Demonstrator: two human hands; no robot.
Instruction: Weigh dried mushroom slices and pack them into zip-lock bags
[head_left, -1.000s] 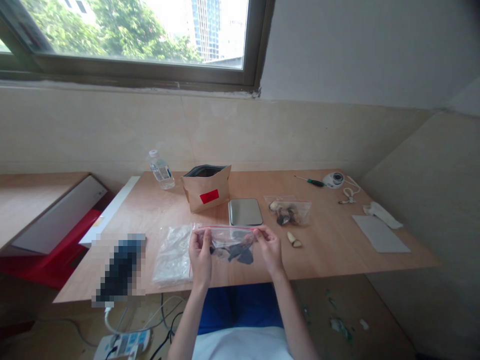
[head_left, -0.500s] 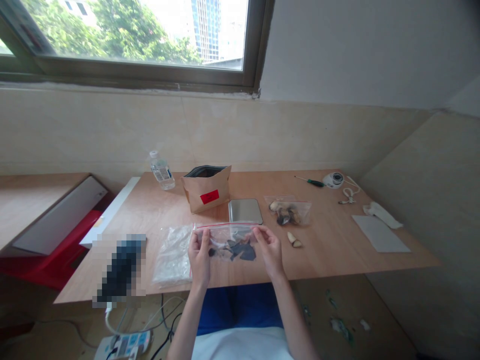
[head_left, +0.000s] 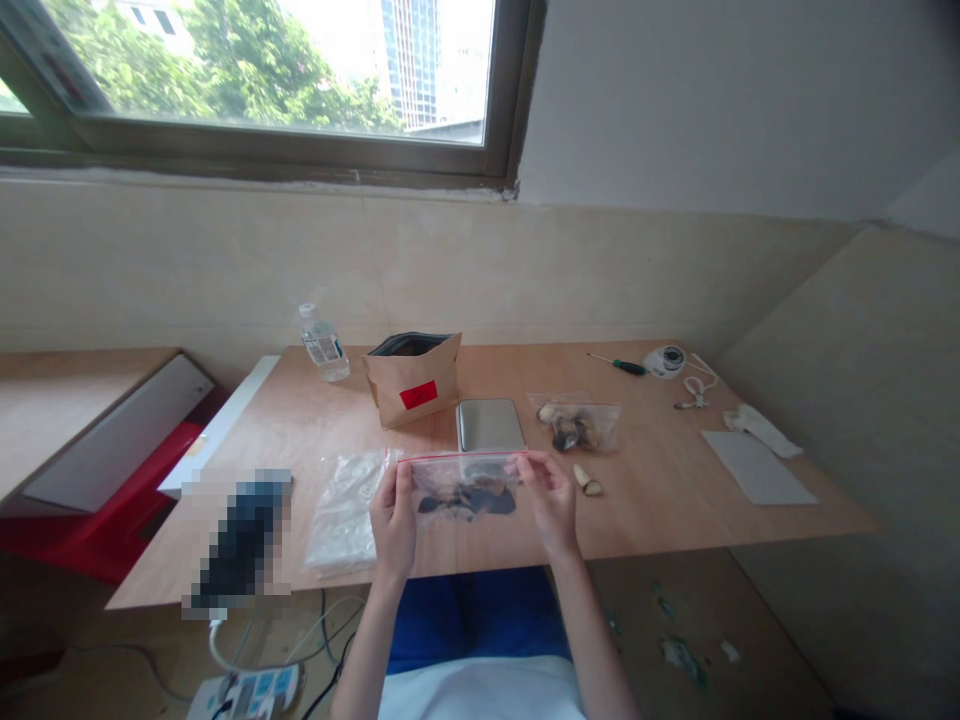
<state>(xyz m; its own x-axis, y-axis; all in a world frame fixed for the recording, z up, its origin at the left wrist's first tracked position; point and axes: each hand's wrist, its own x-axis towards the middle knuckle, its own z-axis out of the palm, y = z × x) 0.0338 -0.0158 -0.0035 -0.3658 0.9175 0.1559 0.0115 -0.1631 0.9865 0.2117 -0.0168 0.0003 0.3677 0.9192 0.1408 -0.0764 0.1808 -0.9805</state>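
Both hands hold a clear zip bag (head_left: 461, 478) with a red seal strip along its top, stretched out above the front of the table. Dark flat pieces (head_left: 480, 500) lie inside it. My left hand (head_left: 394, 512) pinches the bag's upper left corner, and my right hand (head_left: 551, 498) pinches the upper right one. Just behind the bag sits a flat scale with a silver plate (head_left: 491, 424). To the left, a stack of clear plastic bags (head_left: 341, 515) is partly covered by my left hand. A pale, dark-edged piece (head_left: 587, 482) rests right of my right hand.
Behind stands an open brown paper pouch (head_left: 412, 385) with a red label, beside a water bottle (head_left: 324, 345). A filled zip bag (head_left: 577, 425) lies right of the scale. Farther right are a screwdriver (head_left: 619, 364), a white dome camera (head_left: 665, 361) and white paper (head_left: 757, 468).
My hands have moved slightly apart, drawing the bag's top edge straighter. The dark pieces inside have shifted and look more bunched together. Other things on the table stay put.
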